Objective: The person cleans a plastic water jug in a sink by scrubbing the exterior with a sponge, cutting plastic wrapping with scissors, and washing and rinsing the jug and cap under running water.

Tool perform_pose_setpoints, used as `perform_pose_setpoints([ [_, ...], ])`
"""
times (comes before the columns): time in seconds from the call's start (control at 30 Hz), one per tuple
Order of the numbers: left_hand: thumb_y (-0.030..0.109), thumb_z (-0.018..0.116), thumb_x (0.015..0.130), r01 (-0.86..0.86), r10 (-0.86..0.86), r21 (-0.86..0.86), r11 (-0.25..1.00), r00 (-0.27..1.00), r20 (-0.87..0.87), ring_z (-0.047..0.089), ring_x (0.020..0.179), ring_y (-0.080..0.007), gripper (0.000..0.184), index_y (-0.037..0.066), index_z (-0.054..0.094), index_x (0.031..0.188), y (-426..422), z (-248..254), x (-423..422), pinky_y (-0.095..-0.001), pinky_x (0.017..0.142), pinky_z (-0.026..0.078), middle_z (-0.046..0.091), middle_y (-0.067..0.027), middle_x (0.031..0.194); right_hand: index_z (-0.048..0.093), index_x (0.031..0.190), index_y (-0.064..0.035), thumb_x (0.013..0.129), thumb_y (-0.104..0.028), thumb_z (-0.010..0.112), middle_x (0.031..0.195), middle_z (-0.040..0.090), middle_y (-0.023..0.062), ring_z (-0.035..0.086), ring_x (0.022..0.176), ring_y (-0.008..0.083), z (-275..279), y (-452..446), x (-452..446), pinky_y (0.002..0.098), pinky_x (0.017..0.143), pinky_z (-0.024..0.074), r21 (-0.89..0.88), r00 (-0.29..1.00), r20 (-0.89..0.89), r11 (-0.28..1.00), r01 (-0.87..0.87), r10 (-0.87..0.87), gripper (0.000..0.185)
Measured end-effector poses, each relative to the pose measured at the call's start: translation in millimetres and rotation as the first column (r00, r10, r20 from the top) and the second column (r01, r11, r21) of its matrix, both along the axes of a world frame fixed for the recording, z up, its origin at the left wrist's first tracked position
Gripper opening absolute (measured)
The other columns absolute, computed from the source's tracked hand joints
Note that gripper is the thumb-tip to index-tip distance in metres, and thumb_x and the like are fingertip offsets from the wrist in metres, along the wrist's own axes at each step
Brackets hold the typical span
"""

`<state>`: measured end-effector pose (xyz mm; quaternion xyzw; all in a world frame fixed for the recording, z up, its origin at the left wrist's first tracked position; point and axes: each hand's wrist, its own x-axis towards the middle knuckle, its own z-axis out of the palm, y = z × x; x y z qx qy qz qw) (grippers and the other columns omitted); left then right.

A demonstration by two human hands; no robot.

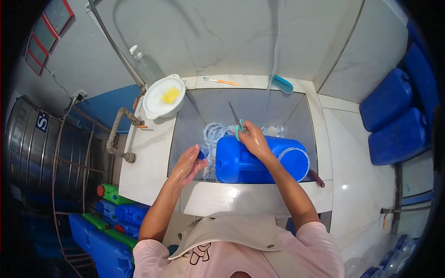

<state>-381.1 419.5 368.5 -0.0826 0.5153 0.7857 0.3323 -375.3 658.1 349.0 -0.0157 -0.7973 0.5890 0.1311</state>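
My left hand point(189, 165) is closed around a small blue cap point(202, 154), left of the blue jug's open spout. My right hand point(252, 140) grips the green handles of a pair of scissors point(235, 118), their blades pointing up and away. Under that hand a large blue jug point(232, 168) lies on its side in the grey sink point(194, 104). A clear round rim point(306, 161) shows at the jug's right end. Bunched whitish-blue material point(215, 133) lies behind and left of the jug.
A white basin point(150, 111) holds suds and a yellow sponge point(171, 96). Behind the sink lie a toothbrush point(222, 81) and a teal brush point(282, 84). A dark handle point(317, 179) rests at the right front edge. Blue jugs point(387, 99) stand at right.
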Motion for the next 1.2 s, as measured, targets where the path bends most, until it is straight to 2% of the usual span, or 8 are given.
perform_pose_setpoints([
  [0.1, 0.014, 0.060, 0.087, -0.011, 0.004, -0.038, 0.999, 0.984, -0.178, 0.060, 0.072, -0.0133, 0.012, 0.007, 0.051, 0.091, 10, 15, -2, -0.0253, 0.070, 0.053, 0.058, -0.0032, 0.083, 0.058, 0.087, -0.0035, 0.087, -0.030, 0.060, 0.065, 0.059, 0.0016, 0.047, 0.049, 0.0074, 24, -7, 16, 0.0214, 0.046, 0.0373, -0.251, 0.908, 0.298, 0.942, -0.222, 0.293, 0.027],
  [0.17, 0.011, 0.061, 0.086, -0.050, 0.029, -0.078, 0.996, 0.966, -0.255, 0.060, 0.074, -0.0132, 0.013, 0.007, 0.051, 0.092, 11, 9, -7, -0.0275, 0.073, 0.053, 0.059, -0.0029, 0.085, 0.059, 0.082, -0.0067, 0.089, -0.038, 0.055, 0.064, 0.058, 0.0027, 0.042, 0.045, 0.0055, 27, -16, 30, 0.0199, 0.042, 0.0320, -0.320, 0.862, 0.306, 0.896, -0.307, 0.405, 0.032],
  [0.23, 0.008, 0.062, 0.084, -0.093, 0.051, -0.112, 0.989, 0.942, -0.331, 0.059, 0.076, -0.0132, 0.015, 0.006, 0.052, 0.094, 13, 0, -15, -0.0298, 0.077, 0.052, 0.059, -0.0027, 0.086, 0.058, 0.076, -0.0048, 0.088, -0.050, 0.052, 0.063, 0.056, 0.0027, 0.040, 0.043, 0.0053, 29, -24, 43, 0.0202, 0.038, 0.0306, -0.631, 0.699, 0.264, 0.667, -0.397, 0.665, 0.047],
  [0.43, 0.004, 0.063, 0.083, -0.226, 0.089, -0.210, 0.951, 0.851, -0.518, 0.057, 0.081, -0.0081, 0.016, 0.003, 0.055, 0.097, 21, -2, -27, -0.0221, 0.076, 0.046, 0.061, -0.0021, 0.086, 0.055, 0.078, -0.0028, 0.089, -0.049, 0.049, 0.059, 0.054, 0.0050, 0.031, 0.036, 0.0039, 12, -37, 48, 0.0190, 0.034, 0.0214, -0.888, 0.583, 0.213, 0.405, -0.220, 0.784, 0.049],
  [0.67, 0.004, 0.061, 0.083, -0.181, 0.146, -0.056, 0.982, 0.911, -0.386, 0.057, 0.082, -0.0092, 0.020, 0.002, 0.056, 0.102, 28, 5, -16, -0.0231, 0.080, 0.043, 0.061, -0.0018, 0.088, 0.055, 0.076, -0.0029, 0.089, -0.047, 0.051, 0.057, 0.052, 0.0049, 0.029, 0.035, 0.0036, 14, -53, 57, 0.0195, 0.033, 0.0207, -0.881, 0.679, 0.196, 0.430, -0.194, 0.708, 0.047],
  [0.97, 0.002, 0.062, 0.082, -0.204, 0.137, -0.135, 0.970, 0.909, -0.393, 0.058, 0.083, -0.0095, 0.021, 0.002, 0.057, 0.102, 30, -3, -7, -0.0244, 0.080, 0.044, 0.062, -0.0028, 0.089, 0.056, 0.070, -0.0048, 0.084, -0.042, 0.063, 0.057, 0.052, 0.0029, 0.036, 0.039, 0.0052, 21, -61, 48, 0.0224, 0.036, 0.0240, -0.784, 0.767, 0.325, 0.611, -0.108, 0.553, 0.040],
  [1.07, 0.001, 0.062, 0.081, -0.194, 0.132, -0.122, 0.973, 0.910, -0.393, 0.057, 0.085, -0.0099, 0.021, 0.002, 0.057, 0.102, 27, -2, -9, -0.0249, 0.080, 0.044, 0.062, -0.0033, 0.090, 0.053, 0.076, -0.0018, 0.082, -0.024, 0.067, 0.064, 0.052, 0.0046, 0.054, 0.063, 0.0160, 12, -50, 35, 0.0284, 0.058, 0.0421, -0.269, 0.938, 0.191, 0.934, -0.233, 0.289, 0.027],
  [1.2, 0.002, 0.063, 0.080, -0.129, 0.046, -0.177, 0.976, 0.911, -0.409, 0.057, 0.087, -0.0099, 0.021, 0.002, 0.057, 0.101, 30, -2, -5, -0.0249, 0.081, 0.045, 0.061, -0.0033, 0.094, 0.049, 0.091, -0.0003, 0.079, -0.013, 0.065, 0.081, 0.054, 0.0122, 0.056, 0.079, 0.0268, 35, -51, 22, 0.0354, 0.070, 0.0454, 0.080, 0.973, -0.174, 0.987, -0.141, 0.153, 0.023],
])
